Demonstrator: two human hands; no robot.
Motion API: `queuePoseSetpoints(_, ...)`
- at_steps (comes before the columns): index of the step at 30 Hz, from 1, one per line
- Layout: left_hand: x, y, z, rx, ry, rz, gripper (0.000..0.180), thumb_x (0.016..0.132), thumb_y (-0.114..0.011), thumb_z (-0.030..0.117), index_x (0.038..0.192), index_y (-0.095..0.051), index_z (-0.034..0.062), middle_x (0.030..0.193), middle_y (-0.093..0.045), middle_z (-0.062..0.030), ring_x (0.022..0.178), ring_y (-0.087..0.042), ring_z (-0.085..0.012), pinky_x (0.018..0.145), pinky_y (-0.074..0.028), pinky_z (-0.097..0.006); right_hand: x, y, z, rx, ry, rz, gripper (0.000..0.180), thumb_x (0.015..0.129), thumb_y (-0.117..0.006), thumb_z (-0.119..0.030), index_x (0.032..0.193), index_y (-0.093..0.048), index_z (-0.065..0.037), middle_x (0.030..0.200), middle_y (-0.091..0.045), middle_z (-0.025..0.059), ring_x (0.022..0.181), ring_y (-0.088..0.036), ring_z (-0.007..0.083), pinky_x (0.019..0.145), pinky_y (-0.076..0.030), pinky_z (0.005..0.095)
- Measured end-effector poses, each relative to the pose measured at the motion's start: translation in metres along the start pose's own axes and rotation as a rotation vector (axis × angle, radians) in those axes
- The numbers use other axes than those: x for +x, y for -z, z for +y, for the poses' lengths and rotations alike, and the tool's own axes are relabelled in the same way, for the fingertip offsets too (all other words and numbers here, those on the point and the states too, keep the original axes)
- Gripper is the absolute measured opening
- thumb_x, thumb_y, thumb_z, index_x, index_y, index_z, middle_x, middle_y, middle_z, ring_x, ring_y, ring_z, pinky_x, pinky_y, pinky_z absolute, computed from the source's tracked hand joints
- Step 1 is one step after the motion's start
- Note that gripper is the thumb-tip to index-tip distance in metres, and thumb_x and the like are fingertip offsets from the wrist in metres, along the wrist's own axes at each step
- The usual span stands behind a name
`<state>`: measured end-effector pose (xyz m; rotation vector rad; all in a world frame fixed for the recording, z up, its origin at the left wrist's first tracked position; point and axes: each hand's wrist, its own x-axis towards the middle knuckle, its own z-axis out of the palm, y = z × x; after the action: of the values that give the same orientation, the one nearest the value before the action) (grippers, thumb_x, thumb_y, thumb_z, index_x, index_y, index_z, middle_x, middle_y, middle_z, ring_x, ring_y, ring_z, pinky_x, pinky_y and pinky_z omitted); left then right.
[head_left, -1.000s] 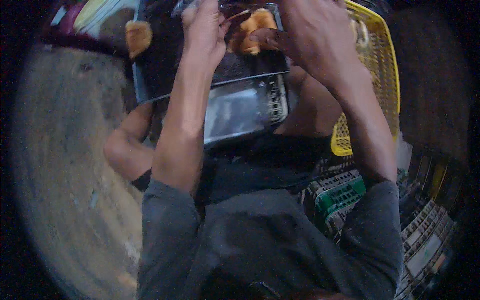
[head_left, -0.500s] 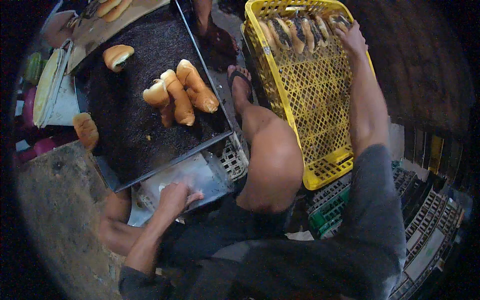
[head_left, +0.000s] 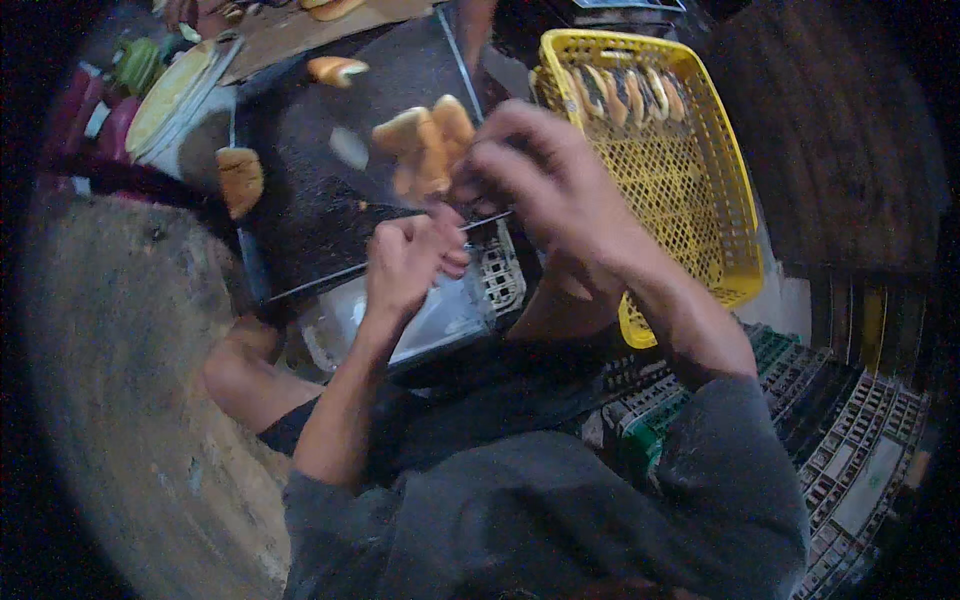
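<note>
My left hand (head_left: 412,262) is over the front edge of a dark baking tray (head_left: 310,225), its fingers curled in and closed. What it holds, if anything, I cannot make out. My right hand (head_left: 545,175) is close by on the right, blurred by motion, its fingertips hidden. Just beyond both hands lies a cluster of golden bread rolls (head_left: 415,135) on the tray. A pale blurred oval (head_left: 350,148) shows left of them, its kind unclear. Farther back is a single split roll (head_left: 338,70); another roll (head_left: 239,182) rests at the tray's left edge.
A yellow plastic crate (head_left: 690,190) stands at the right with a row of filled rolls (head_left: 630,97) at its far end. Under the tray's front edge is a clear plastic container (head_left: 410,325). Dark and green crates (head_left: 640,430) sit at lower right.
My right hand has left the filled rolls in the yellow crate and come over to the tray's near right corner. My left hand has risen from the plastic container. The view has shifted.
</note>
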<state>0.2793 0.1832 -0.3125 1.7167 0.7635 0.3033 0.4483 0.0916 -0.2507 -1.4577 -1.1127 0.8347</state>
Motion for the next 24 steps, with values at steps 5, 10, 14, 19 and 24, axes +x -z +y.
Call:
queuePoseSetpoints(5, 0.031, 0.033, -0.016, -1.307, 0.013, 0.167, 0.041, 0.085, -0.068, 0.041, 0.101, -0.060, 0.0038, 0.094, -0.067, -0.0073, 0.077, -0.064, -0.0192, 0.067, -0.053, -0.032, -0.011, -0.030, 0.000, 0.252, -0.196, 0.257, 0.019, 0.093, -0.056, -0.018, 0.095, -0.057, 0.001, 0.082, -0.062, 0.0073, 0.074, -0.063, 0.0137, 0.060, -0.053, 0.0241)
queuePoseSetpoints(10, 0.055, 0.088, -0.045, -1.028, -0.018, 0.654, 0.036, 0.084, -0.070, 0.038, 0.091, -0.061, 0.0036, 0.078, -0.063, -0.0064, 0.065, -0.061, -0.0149, 0.058, -0.052, -0.029, 0.038, -0.073, -0.011, 0.328, -0.307, 0.238, 0.028, 0.093, -0.057, -0.026, 0.086, -0.056, 0.001, 0.062, -0.058, 0.0066, 0.067, -0.063, 0.0143, 0.056, -0.051, 0.0303)
queuePoseSetpoints(14, 0.061, 0.174, -0.105, -1.031, 0.052, 1.178, 0.041, 0.085, -0.066, 0.042, 0.089, -0.059, 0.0023, 0.073, -0.062, -0.0066, 0.059, -0.058, -0.0135, 0.051, -0.049, -0.027, 0.155, -0.112, 0.045, -0.577, 0.240, 0.136, 0.040, 0.090, -0.058, -0.040, 0.095, -0.055, -0.001, 0.068, -0.062, 0.0140, 0.072, -0.065, 0.0303, 0.065, -0.052, 0.0429)
queuePoseSetpoints(19, 0.043, 0.207, -0.163, -1.233, -0.014, 0.986, 0.058, 0.091, -0.046, 0.058, 0.106, -0.055, 0.0030, 0.081, -0.065, -0.0089, 0.062, -0.060, -0.0161, 0.051, -0.047, -0.026, 0.296, -0.152, 0.085, -1.282, 0.076, -0.182, 0.065, 0.081, -0.055, -0.063, 0.117, -0.055, -0.008, 0.108, -0.063, 0.0209, 0.100, -0.061, 0.0382, 0.085, -0.049, 0.0472)
queuePoseSetpoints(24, 0.065, 0.192, -0.142, -1.082, 0.032, 0.931, 0.066, 0.092, -0.037, 0.062, 0.122, -0.051, 0.0040, 0.096, -0.066, -0.0110, 0.080, -0.064, -0.0198, 0.060, -0.049, -0.028, 0.404, -0.118, 0.197, -1.462, 0.021, -0.302, 0.055, 0.082, -0.060, -0.043, 0.129, -0.048, -0.017, 0.109, -0.065, 0.0157, 0.104, -0.061, 0.0344, 0.087, -0.048, 0.0456)
